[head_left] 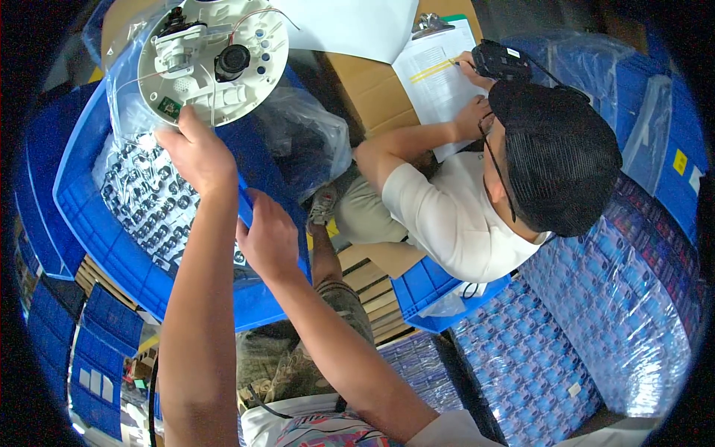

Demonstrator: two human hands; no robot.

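Observation:
My left hand (199, 158) grips the lower edge of a round white plastic housing (201, 45), thumb and fingers closed on it. Inside this housing are a black round speaker (232, 62), a motor-like white part (179, 61), a small green circuit board (169, 108) and thin loose wires. Below it stands a large blue bin (71, 167) holding many small black-and-white parts (149, 201) in clear plastic. My right hand (268, 237) is closed around the bin's near right rim; its fingertips are partly hidden.
To the right, a person in a black cap (562, 156) bends over a clipboard (439, 82), holding a pen. A black device (503, 61) is near that hand. Film-wrapped stacks of printed boxes (521, 357) and a smaller blue bin (421, 287) are at the lower right.

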